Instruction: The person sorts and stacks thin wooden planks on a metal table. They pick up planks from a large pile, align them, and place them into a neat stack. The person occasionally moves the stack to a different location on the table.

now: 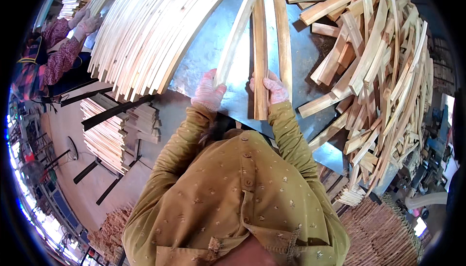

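Note:
My left hand (pixel 208 92), in a pale knit glove, grips the near end of a long pale wooden slat (pixel 238 30) that slants up and away over the metal table (pixel 208 37). A second slat (pixel 259 57) stands nearly straight ahead, with my gloved right hand (pixel 273 88) holding its near part. Beside it on the right lies a third slat (pixel 283 33), touching or close to my right hand. My olive, dotted sleeves reach up from the lower edge.
A neat fanned stack of long slats (pixel 150 28) covers the table's left. A jumbled heap of shorter slats (pixel 378 67) fills the right. At far left, another person's gloved hands (pixel 85 23) rest on that stack. More stacked wood (pixel 111 135) sits below.

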A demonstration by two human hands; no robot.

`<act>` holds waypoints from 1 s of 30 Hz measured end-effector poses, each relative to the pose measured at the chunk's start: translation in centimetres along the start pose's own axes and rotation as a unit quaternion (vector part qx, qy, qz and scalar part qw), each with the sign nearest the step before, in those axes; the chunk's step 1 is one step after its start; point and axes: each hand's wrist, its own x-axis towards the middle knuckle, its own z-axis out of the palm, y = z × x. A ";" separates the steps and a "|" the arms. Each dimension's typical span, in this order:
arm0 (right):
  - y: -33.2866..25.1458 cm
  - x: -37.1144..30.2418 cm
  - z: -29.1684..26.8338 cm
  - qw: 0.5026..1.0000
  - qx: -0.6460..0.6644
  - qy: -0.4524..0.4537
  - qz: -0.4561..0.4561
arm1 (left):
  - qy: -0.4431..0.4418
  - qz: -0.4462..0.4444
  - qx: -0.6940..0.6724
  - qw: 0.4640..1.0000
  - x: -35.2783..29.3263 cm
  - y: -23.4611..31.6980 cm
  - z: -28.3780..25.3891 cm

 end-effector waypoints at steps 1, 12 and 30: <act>0.2 0.0 0.0 1.000 0.002 -0.007 0.002 | -0.007 -0.015 -0.009 1.000 0.1 -0.5 0.4; 1.3 -2.5 3.2 0.907 -0.363 0.105 -0.184 | 0.128 0.058 0.333 0.932 -0.3 0.7 -1.0; -12.2 -5.9 4.1 0.979 -0.135 -0.124 0.084 | -0.037 -0.013 -0.221 0.975 6.9 6.9 -11.4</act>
